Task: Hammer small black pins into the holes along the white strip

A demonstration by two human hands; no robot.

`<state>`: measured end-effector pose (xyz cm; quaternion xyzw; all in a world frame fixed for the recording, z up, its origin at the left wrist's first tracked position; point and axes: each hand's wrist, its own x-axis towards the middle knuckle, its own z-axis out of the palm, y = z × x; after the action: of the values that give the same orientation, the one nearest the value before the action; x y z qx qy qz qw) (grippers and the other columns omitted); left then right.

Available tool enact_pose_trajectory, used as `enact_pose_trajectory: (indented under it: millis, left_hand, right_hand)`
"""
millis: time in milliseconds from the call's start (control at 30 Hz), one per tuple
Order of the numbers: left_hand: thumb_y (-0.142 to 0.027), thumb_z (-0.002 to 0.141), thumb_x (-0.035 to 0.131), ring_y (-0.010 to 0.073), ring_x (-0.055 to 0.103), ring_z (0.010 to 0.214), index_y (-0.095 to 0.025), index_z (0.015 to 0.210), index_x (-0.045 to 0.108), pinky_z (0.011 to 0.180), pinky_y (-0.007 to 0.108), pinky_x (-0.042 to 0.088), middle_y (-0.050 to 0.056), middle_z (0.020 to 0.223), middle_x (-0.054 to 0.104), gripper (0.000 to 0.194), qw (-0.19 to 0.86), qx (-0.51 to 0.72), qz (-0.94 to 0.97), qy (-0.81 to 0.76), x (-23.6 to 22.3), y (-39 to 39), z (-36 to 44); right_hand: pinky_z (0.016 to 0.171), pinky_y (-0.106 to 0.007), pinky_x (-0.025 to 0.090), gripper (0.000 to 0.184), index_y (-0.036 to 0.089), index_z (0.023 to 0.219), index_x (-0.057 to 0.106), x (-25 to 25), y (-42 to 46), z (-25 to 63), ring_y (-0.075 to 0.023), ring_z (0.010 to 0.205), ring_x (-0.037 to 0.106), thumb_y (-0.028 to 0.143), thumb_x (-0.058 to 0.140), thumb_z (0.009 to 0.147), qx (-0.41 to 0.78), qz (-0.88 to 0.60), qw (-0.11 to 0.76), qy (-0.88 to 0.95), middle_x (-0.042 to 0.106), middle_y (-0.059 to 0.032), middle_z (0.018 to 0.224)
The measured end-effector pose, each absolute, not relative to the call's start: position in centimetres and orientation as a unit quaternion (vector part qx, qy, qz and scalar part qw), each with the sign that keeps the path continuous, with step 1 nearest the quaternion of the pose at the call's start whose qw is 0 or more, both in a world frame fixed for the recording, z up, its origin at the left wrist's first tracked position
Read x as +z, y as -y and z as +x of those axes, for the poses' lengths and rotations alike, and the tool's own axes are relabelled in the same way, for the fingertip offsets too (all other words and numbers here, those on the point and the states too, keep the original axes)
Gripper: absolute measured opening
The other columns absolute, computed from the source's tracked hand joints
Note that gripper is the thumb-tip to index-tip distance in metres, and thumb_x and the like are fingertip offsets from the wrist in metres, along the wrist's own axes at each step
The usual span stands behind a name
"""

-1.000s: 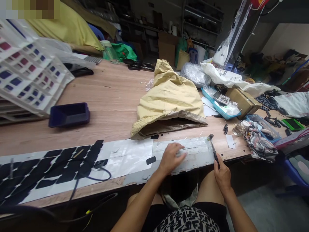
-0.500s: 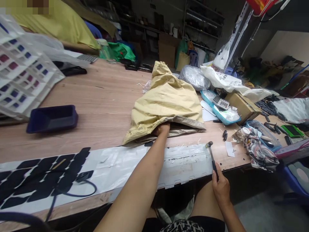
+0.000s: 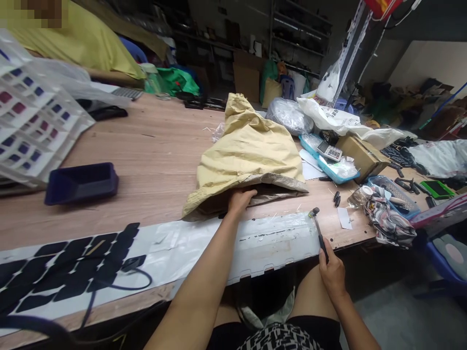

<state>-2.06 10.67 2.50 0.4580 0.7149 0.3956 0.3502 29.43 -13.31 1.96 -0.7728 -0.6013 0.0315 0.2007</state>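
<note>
My left hand (image 3: 239, 199) reaches forward over the long white strip (image 3: 270, 240) to the mouth of a yellow woven sack (image 3: 248, 146) lying on the wooden table (image 3: 156, 146). Its fingertips are tucked under the sack's lower edge, so what they touch is hidden. My right hand (image 3: 330, 272) sits at the table's front edge, wrapped round the black handle of a small hammer (image 3: 316, 227). The hammer's head rests near the strip's right end. Several black flat pieces (image 3: 69, 267) lie on the strip at the left.
A dark blue tray (image 3: 82, 182) and stacked white compartment trays (image 3: 32, 121) stand at the left. At the right are a calculator (image 3: 329, 151) on a blue tray, a cardboard box (image 3: 361, 153), a basket of small parts (image 3: 392, 192) and plastic bags. A black cable (image 3: 109, 287) crosses the strip.
My left hand left the white strip, reached into the sack's mouth and has now drawn back a little to its edge. My right hand kept the hammer nearly still.
</note>
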Motion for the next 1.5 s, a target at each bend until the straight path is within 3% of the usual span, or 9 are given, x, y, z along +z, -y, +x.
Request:
enact_pose_trajectory:
  millis: [100, 200, 333, 500, 633, 867, 1033, 1500]
  left_hand:
    - [-0.043, 0.062, 0.070, 0.0209, 0.063, 0.071, -0.018, 0.080, 0.071, 0.062, 0.029, 0.043, 0.003, 0.074, 0.069, 0.031, 0.379, 0.398, 0.506, -0.665, 3.1, -6.2, -1.6]
    - [-0.039, 0.065, 0.069, 0.0172, 0.059, 0.067, -0.020, 0.080, 0.072, 0.061, 0.027, 0.041, 0.000, 0.074, 0.069, 0.025, 0.407, 0.364, 0.606, -0.579, 3.3, -2.4, -0.2]
    - [-0.029, 0.067, 0.067, 0.0204, 0.059, 0.081, -0.022, 0.079, 0.073, 0.072, 0.031, 0.042, 0.001, 0.079, 0.070, 0.015, 0.333, 0.297, 0.707, -0.549, 2.7, 0.0, 1.9]
    - [-0.026, 0.072, 0.063, 0.0215, 0.057, 0.087, -0.024, 0.088, 0.073, 0.084, 0.035, 0.041, 0.001, 0.084, 0.069, 0.019, 0.258, 0.302, 0.736, -0.548, 1.5, 0.4, 2.7]
    - [-0.030, 0.076, 0.064, 0.0222, 0.058, 0.091, -0.026, 0.091, 0.074, 0.087, 0.036, 0.041, 0.001, 0.087, 0.069, 0.018, 0.260, 0.304, 0.739, -0.542, 0.9, 0.3, 2.5]
    - [-0.033, 0.079, 0.064, 0.0225, 0.057, 0.092, -0.027, 0.093, 0.076, 0.087, 0.037, 0.040, 0.002, 0.089, 0.069, 0.019, 0.265, 0.300, 0.742, -0.537, 0.6, 0.0, 2.5]
    - [-0.036, 0.081, 0.063, 0.0219, 0.055, 0.090, -0.028, 0.097, 0.077, 0.086, 0.037, 0.040, 0.002, 0.087, 0.067, 0.023, 0.259, 0.291, 0.746, -0.540, 0.6, 0.0, 2.5]
    - [-0.036, 0.080, 0.065, 0.0216, 0.054, 0.092, -0.030, 0.100, 0.077, 0.086, 0.036, 0.038, 0.001, 0.089, 0.066, 0.025, 0.276, 0.283, 0.743, -0.541, 0.5, -0.2, 2.4]
  right_hand:
    - [0.078, -0.028, 0.057, 0.048, 0.022, 0.141, 0.058, 2.0, 13.3, 29.4, -0.0245, 0.092, 0.075, 0.035, 0.042, 0.098, 0.027, -0.773, 0.196, 0.602, 0.075, -0.0086, 0.114]
    - [0.076, -0.029, 0.057, 0.047, 0.023, 0.141, 0.057, 2.1, 13.2, 29.4, -0.0250, 0.086, 0.075, 0.035, 0.043, 0.098, 0.024, -0.779, 0.184, 0.598, 0.076, -0.0087, 0.108]
    - [0.074, -0.029, 0.057, 0.047, 0.023, 0.141, 0.057, 2.4, 13.3, 29.3, -0.0250, 0.083, 0.075, 0.035, 0.045, 0.097, 0.023, -0.781, 0.177, 0.598, 0.077, -0.0086, 0.102]
    - [0.073, -0.029, 0.057, 0.047, 0.024, 0.140, 0.058, 2.5, 13.3, 29.3, -0.0249, 0.082, 0.075, 0.034, 0.043, 0.097, 0.017, -0.778, 0.182, 0.600, 0.078, -0.0081, 0.099]
    - [0.077, -0.031, 0.059, 0.048, 0.023, 0.139, 0.059, 2.4, 13.2, 29.6, -0.0255, 0.085, 0.075, 0.036, 0.043, 0.096, 0.030, -0.773, 0.211, 0.597, 0.077, -0.0081, 0.103]
    - [0.096, -0.030, 0.054, 0.046, 0.020, 0.138, 0.060, 2.9, 14.6, 27.7, -0.0235, 0.113, 0.068, 0.038, 0.045, 0.098, 0.082, -0.707, 0.324, 0.624, 0.067, -0.0087, 0.129]
    - [0.105, -0.030, 0.049, 0.043, 0.019, 0.136, 0.061, 4.1, 15.1, 25.3, -0.0212, 0.116, 0.066, 0.033, 0.046, 0.099, 0.100, -0.638, 0.340, 0.683, 0.067, -0.0081, 0.129]
    - [0.094, -0.026, 0.057, 0.041, 0.019, 0.134, 0.063, 4.9, 14.7, 24.1, -0.0204, 0.106, 0.071, 0.029, 0.046, 0.098, 0.096, -0.623, 0.305, 0.714, 0.071, -0.0072, 0.122]
